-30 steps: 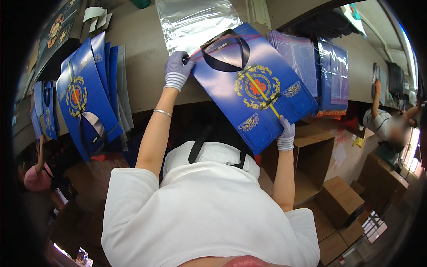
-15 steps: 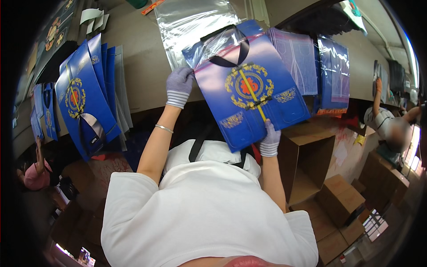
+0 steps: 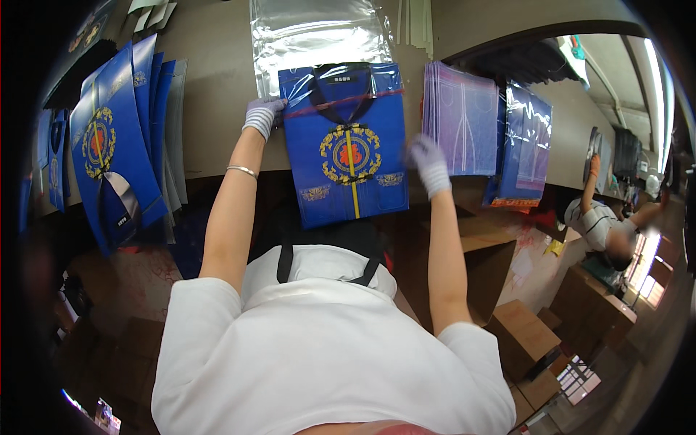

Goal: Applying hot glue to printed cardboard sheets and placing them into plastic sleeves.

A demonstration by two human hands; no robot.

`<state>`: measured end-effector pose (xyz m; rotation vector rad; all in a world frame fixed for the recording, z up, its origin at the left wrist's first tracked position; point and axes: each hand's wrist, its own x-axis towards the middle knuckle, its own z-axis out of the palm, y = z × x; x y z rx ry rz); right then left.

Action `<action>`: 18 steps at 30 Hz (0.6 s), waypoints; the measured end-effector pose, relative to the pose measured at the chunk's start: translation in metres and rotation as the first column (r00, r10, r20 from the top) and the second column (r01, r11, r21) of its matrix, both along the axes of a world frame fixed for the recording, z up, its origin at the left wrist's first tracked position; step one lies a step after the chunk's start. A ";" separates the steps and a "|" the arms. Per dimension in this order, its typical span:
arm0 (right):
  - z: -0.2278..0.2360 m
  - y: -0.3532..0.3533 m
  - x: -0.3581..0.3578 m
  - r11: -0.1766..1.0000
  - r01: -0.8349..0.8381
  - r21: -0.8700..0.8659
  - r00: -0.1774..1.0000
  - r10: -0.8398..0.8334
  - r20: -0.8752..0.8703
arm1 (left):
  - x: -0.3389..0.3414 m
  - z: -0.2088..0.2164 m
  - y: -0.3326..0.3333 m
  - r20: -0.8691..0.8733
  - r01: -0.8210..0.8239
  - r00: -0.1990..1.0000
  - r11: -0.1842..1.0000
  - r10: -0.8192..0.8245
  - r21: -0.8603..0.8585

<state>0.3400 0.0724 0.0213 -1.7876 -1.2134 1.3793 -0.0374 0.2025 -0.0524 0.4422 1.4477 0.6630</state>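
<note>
In front of me, a flat blue bag (image 3: 308,170) lies at the table's edge, its lower part past the edge. It is printed like a jacket, with a yellow centre stripe, a gold ring round a red emblem and a black collar-like loop. Shiny clear film with a thin pink line covers its upper part. My left hand (image 3: 265,116), in a striped lilac-and-white glove, is closed at its upper left edge, by the end of the pink line. My right hand (image 3: 429,165), gloved alike, is off its right edge; motion smears the fingers.
Clear plastic sleeves (image 3: 312,32) lie just beyond the bag. Blue jacket-printed pieces (image 3: 138,188) stand in a stack at left. Purple-toned printed sheets (image 3: 464,123) and film-wrapped blue packs (image 3: 525,138) lie at right. Cardboard boxes (image 3: 525,330) stand below right; another person (image 3: 605,221) works far right.
The blue bag has gone from tilted and raised to straight and flat, shifting left and down. My right hand has left its lower edge and moved up beside its right edge.
</note>
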 end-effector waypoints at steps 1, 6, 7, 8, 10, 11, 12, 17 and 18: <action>-0.010 0.041 -0.004 0.933 -0.088 0.350 0.924 -0.055 0.379 | 0.000 0.000 -0.002 -0.117 0.058 0.992 0.998 -0.055 0.020; -0.043 0.169 -0.025 0.988 -0.040 0.149 0.760 -0.067 0.647 | 0.005 0.006 -0.013 -0.391 0.202 0.914 0.958 -0.110 0.203; -0.045 0.174 -0.027 0.992 -0.007 0.127 0.746 -0.079 0.662 | 0.006 0.009 -0.016 -0.287 0.131 0.955 0.975 -0.075 0.181; -0.045 0.171 -0.027 0.993 -0.036 0.109 0.755 -0.044 0.654 | 0.005 0.012 -0.020 -0.310 0.115 0.949 0.978 -0.056 0.173; -0.040 0.150 -0.023 0.949 0.090 0.302 0.891 -0.212 0.402 | 0.003 0.020 -0.030 -0.091 -0.068 0.992 0.985 0.083 0.161; -0.037 0.136 -0.020 0.947 0.082 0.310 0.919 -0.192 0.344 | 0.003 0.023 -0.037 -0.199 -0.020 0.978 0.973 0.067 0.229; -0.035 0.121 -0.019 0.955 0.129 0.268 0.926 -0.212 0.312 | 0.002 0.026 -0.043 -0.205 -0.025 0.976 0.977 0.070 0.213; -0.034 0.034 -0.006 0.947 0.261 0.187 0.945 -0.291 0.151 | 0.004 0.022 -0.092 -0.359 0.217 0.926 0.940 -0.113 0.262; -0.037 0.014 -0.003 0.938 0.273 0.212 0.946 -0.302 0.115 | 0.003 0.019 -0.107 -0.278 0.243 0.945 0.942 -0.175 0.231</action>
